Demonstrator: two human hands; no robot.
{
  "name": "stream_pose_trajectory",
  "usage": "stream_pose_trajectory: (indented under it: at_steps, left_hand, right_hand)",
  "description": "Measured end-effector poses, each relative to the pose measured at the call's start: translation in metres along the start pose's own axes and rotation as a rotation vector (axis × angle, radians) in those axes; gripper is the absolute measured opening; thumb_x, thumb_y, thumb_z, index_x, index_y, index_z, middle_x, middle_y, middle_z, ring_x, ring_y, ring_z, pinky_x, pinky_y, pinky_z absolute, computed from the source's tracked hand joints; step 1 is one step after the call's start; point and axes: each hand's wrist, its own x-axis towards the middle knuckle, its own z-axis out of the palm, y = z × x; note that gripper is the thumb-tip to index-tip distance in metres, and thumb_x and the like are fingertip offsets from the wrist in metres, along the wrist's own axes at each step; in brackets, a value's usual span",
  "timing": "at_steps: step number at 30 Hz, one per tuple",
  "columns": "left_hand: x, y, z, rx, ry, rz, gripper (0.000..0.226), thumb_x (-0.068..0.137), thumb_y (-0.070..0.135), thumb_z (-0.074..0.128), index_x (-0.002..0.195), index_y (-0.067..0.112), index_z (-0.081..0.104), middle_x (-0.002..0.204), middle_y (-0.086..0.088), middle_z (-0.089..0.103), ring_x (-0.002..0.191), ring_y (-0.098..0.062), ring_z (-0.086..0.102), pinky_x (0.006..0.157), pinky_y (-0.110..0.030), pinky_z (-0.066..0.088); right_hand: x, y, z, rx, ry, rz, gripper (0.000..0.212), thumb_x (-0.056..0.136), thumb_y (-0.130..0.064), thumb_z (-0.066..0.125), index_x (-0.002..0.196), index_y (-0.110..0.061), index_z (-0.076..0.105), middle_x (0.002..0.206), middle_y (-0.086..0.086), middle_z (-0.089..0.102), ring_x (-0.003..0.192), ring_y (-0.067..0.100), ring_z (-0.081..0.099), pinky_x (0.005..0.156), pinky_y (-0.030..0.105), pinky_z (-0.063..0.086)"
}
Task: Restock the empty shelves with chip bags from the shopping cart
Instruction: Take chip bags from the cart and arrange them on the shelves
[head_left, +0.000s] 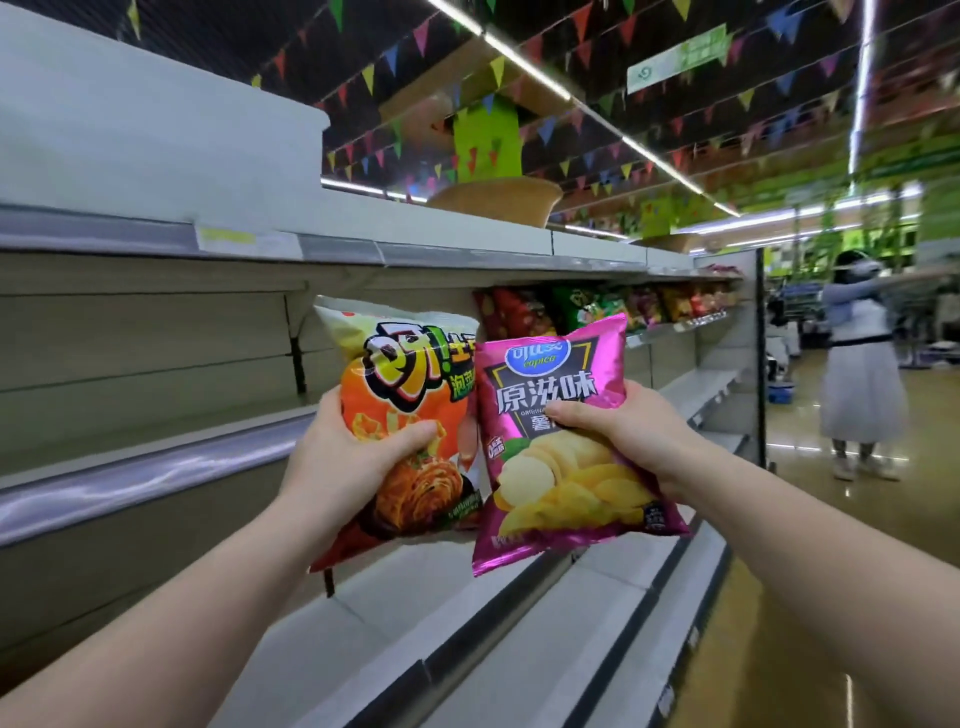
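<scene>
Orange bag (410, 400) sits gripped in your left hand (343, 457); the pink bag (561, 447) is pinched by your right hand (623, 431).

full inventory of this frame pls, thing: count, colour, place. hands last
orange chip bag: 1, orange and pale green, held up in front of the shelves, centre left
pink chip bag: 1, magenta, held up beside the orange one and overlapping its right edge
stocked chip bags: a row, count unclear, red, green and yellow, on a shelf further down the aisle
shelves: several tiers, grey-white, left side and below the bags
baskets: at least 2, tan, on top of the shelving
pennant strings: many, multicoloured, at the ceiling
person: 1, white skirt, far right of the aisle
left hand: grips the orange chip bag
right hand: grips the pink chip bag
</scene>
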Motion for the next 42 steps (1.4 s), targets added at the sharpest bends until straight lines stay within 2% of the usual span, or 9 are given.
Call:
stream_pose_trajectory:
  at_steps: [5,9,13,17,25,33,37,39,42]
  left_hand:
    - [0.049,0.013,0.069,0.038,0.038,0.020,0.084,0.061,0.047,0.083,0.131,0.023,0.043,0.113,0.003,0.060,0.105,-0.022,0.059,0.096,-0.043,0.047]
    - [0.086,0.017,0.110,0.076,0.048,0.010,0.096,0.046,0.062,0.082,0.126,0.023,0.047,0.115,0.002,0.063,0.104,-0.023,0.061,0.095,-0.045,0.048]
    - [0.125,0.019,0.141,0.128,0.051,-0.015,0.098,0.040,0.069,0.079,0.123,0.027,0.050,0.113,0.003,0.065,0.103,-0.024,0.062,0.095,-0.046,0.049]
    - [0.168,0.016,0.165,0.149,0.025,-0.035,0.099,0.028,0.077,0.072,0.116,0.034,0.057,0.107,0.006,0.068,0.098,-0.022,0.065,0.092,-0.045,0.051]
    - [0.252,0.011,0.206,0.161,0.025,-0.065,0.085,0.040,0.066,0.081,0.112,0.024,0.061,0.107,-0.001,0.067,0.099,-0.025,0.063,0.095,-0.041,0.049]
    - [0.315,0.013,0.240,0.081,-0.020,-0.171,0.099,0.022,0.062,0.079,0.110,0.019,0.063,0.099,-0.005,0.073,0.086,-0.027,0.071,0.087,-0.044,0.055]
    - [0.335,0.011,0.258,0.044,0.035,-0.214,0.068,0.047,0.041,0.088,0.105,0.013,0.066,0.086,-0.007,0.075,0.071,-0.022,0.072,0.069,-0.032,0.056]
    - [0.342,0.010,0.271,0.030,0.073,-0.239,0.045,0.063,0.035,0.079,0.098,0.010,0.066,0.073,-0.005,0.075,0.056,-0.017,0.070,0.056,-0.025,0.051]
    - [0.351,0.010,0.291,0.008,0.147,-0.278,0.040,0.067,0.035,0.074,0.094,0.006,0.065,0.060,-0.004,0.071,0.045,-0.014,0.066,0.039,-0.017,0.047]
  right_hand:
    - [0.065,0.022,-0.049,0.042,-0.007,0.018,0.070,0.034,-0.051,0.084,0.096,-0.023,0.070,0.094,-0.002,0.074,0.088,0.023,0.070,0.087,0.043,0.054]
    - [0.109,0.038,-0.077,0.072,-0.010,0.023,0.049,0.056,-0.034,0.086,0.099,-0.020,0.069,0.095,0.001,0.074,0.086,0.024,0.070,0.085,0.043,0.055]
    - [0.152,0.054,-0.096,0.076,0.002,0.029,0.047,0.058,-0.032,0.085,0.100,-0.018,0.068,0.094,0.002,0.074,0.085,0.024,0.070,0.084,0.043,0.056]
    - [0.197,0.066,-0.106,0.104,-0.018,0.026,0.029,0.066,-0.024,0.082,0.090,-0.018,0.068,0.091,0.005,0.074,0.081,0.025,0.071,0.079,0.039,0.057]
    - [0.301,0.087,-0.113,0.112,-0.087,0.064,0.029,0.072,-0.022,0.078,0.097,-0.012,0.069,0.093,0.011,0.073,0.077,0.026,0.070,0.068,0.033,0.058]
    - [0.408,0.107,-0.133,0.136,-0.197,0.130,0.025,0.073,-0.027,0.076,0.089,-0.010,0.069,0.071,0.008,0.073,0.055,0.019,0.068,0.051,0.029,0.057]
    - [0.471,0.120,-0.133,0.142,-0.249,0.154,0.044,0.068,-0.033,0.078,0.102,-0.007,0.068,0.093,0.014,0.072,0.074,0.027,0.068,0.072,0.037,0.056]
    - [0.502,0.127,-0.130,0.139,-0.287,0.154,0.056,0.062,-0.038,0.079,0.106,-0.006,0.067,0.094,0.015,0.072,0.078,0.028,0.068,0.073,0.037,0.056]
    - [0.550,0.136,-0.124,0.144,-0.379,0.148,0.084,0.040,-0.046,0.084,0.111,-0.006,0.065,0.094,0.015,0.072,0.080,0.028,0.070,0.075,0.041,0.057]
